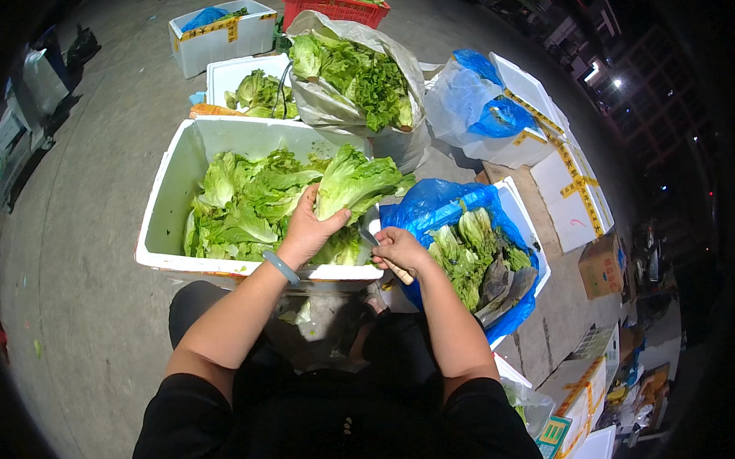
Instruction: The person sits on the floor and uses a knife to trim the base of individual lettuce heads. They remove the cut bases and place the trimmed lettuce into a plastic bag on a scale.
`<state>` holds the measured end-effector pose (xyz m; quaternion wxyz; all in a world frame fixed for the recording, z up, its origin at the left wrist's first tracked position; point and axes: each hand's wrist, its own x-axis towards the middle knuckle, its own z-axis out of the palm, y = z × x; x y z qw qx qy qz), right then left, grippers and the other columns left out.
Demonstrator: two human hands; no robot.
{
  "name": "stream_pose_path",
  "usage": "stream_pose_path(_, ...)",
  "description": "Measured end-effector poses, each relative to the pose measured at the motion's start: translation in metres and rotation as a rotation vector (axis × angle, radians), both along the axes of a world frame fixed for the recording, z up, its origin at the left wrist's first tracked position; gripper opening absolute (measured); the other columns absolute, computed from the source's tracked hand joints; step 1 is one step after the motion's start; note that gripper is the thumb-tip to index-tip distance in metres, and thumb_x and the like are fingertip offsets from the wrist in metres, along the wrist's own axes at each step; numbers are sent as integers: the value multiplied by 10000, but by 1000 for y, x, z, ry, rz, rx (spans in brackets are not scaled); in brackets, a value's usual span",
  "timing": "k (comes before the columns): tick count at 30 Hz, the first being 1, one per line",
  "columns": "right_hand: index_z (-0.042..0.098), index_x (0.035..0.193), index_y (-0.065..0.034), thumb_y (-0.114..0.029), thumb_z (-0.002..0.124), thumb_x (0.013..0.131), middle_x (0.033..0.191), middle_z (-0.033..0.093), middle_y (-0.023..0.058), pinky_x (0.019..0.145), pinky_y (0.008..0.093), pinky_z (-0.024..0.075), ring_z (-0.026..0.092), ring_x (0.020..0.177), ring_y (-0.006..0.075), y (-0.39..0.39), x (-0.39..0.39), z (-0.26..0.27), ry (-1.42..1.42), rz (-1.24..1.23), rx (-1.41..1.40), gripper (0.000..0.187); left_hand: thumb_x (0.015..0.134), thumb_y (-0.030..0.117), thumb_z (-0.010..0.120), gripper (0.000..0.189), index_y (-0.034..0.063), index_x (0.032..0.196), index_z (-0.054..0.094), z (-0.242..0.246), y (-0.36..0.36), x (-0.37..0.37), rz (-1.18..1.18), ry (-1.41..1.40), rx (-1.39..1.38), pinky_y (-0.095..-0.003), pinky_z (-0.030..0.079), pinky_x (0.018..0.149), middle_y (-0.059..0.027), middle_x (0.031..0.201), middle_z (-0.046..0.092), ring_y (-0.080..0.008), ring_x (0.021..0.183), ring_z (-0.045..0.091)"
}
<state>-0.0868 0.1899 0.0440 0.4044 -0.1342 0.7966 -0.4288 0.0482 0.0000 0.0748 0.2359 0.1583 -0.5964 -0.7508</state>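
My left hand (313, 226), with a bangle on its wrist, grips the base of a head of leafy lettuce (357, 181) above a white foam box (178, 193). More lettuce (239, 216) lies inside that box. In my right hand (400, 249) is a knife (399, 271) with a light wooden handle; its dark blade points up and left beside the box's right edge. Just right of this hand stands a foam box lined with a blue plastic bag (430, 210), holding wilted lettuce and darkened leaves (466, 262).
Beyond the main box stand a pale sack of lettuce (362, 72), an open foam box (216, 74) and a red crate (335, 11). Taped foam boxes (566, 192) and a cardboard carton (601, 267) are at the right. A green scale (554, 435) sits at lower right.
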Motion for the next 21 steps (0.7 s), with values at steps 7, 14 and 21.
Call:
stream_pose_path(7,586,869,-13,-137,655,874,701,631,71,446,286,473,585,516,155,46,-23,37,172,-6,508,142,798,43,706,960,-48,1479,35,16,-1,6,-92,2,278,-246,405,974,-123,1309,495,-176,1126,520)
stream_pose_path(14,534,1217,-82,-178,613,922,971,651,64,460,241,417,488,520,92,50,17,76,-189,-282,-493,320,920,496,563,901,46,1509,52,14,8,3,-234,-53,390,-468,267,1089,-125,1486,328,-225,1351,330)
stream_pose_path(21,565,1061,-38,-229,744,827,724,571,15,481,272,475,555,536,120,5,74,60,-338,-436,-872,352,992,477,401,559,60,1361,447,-13,33,1,-360,-35,119,-363,341,1063,-108,1357,481,-218,1218,475)
